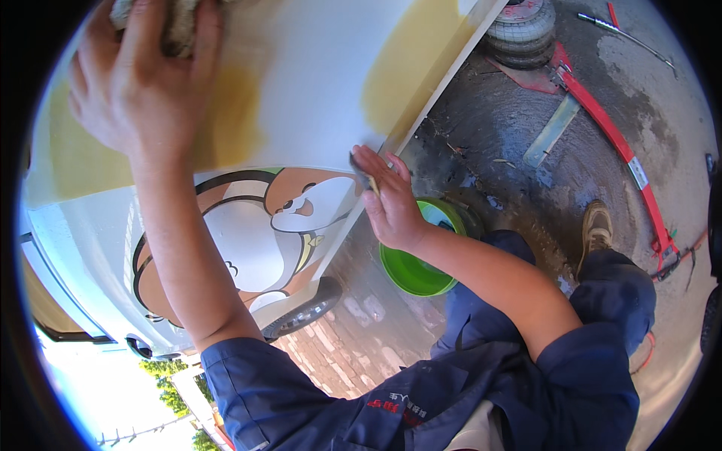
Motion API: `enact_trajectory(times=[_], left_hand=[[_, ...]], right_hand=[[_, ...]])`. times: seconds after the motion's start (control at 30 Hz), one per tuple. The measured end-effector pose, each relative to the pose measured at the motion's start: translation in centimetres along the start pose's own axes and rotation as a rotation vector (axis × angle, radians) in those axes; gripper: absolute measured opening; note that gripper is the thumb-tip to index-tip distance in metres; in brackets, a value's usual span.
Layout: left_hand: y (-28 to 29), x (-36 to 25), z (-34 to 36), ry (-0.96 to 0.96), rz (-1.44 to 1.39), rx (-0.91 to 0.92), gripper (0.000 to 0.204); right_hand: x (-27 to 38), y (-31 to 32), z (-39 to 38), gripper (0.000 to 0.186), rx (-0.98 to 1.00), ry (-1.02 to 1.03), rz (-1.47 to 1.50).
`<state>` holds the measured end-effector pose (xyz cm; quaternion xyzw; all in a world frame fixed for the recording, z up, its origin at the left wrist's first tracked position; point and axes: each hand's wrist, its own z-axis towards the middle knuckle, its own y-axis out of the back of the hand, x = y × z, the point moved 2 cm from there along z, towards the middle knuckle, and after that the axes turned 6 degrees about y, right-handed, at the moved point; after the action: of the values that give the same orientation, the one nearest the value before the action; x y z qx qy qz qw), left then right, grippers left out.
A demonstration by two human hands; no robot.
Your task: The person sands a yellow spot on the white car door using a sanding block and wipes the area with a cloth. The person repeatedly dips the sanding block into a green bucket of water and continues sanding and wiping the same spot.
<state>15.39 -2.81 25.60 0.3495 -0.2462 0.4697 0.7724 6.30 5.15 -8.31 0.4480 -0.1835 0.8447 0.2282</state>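
My left hand [143, 75] presses a crumpled beige cloth [177, 26] flat against a white vehicle panel [316, 83] that has yellow patches. Lower down, my right hand [391, 203] holds a small dark sanding pad [363, 174] against the panel's lower edge, fingers pinched on it. A brown and white cartoon animal decal [278, 225] covers the panel below my left forearm. Both sleeves are dark blue.
A green bucket [414, 274] stands on the ground just under my right wrist. The vehicle's small black tyre [308, 312] rests on brick paving. On the wet concrete lie a long red bar [617, 143], a metal strip [553, 129] and stacked wheels [523, 30]. My shoe [596, 229] is beside them.
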Motion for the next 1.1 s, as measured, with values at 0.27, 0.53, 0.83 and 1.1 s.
enact_trajectory(times=[0.27,0.53,0.83,1.1], left_hand=[[-7.3,-8.7,2.0,-0.243,-0.171,0.177,0.024],[-9.6,-12.1,1.7,-0.225,-0.202,0.295,0.011],[-1.2,-8.2,-16.8,-0.195,-0.265,0.629,0.032],[2.0,-16.9,-17.2,0.385,-1.247,1.075,0.076]], right_hand=[[0.1,1.2,-0.2,0.04,-0.451,-0.46,0.736],[-2.1,4.5,-1.1,0.038,-0.378,-0.687,0.91],[-3.8,7.8,0.2,0.052,-0.487,-0.99,1.077],[-2.0,9.2,1.2,0.06,-0.325,-0.863,1.541]])
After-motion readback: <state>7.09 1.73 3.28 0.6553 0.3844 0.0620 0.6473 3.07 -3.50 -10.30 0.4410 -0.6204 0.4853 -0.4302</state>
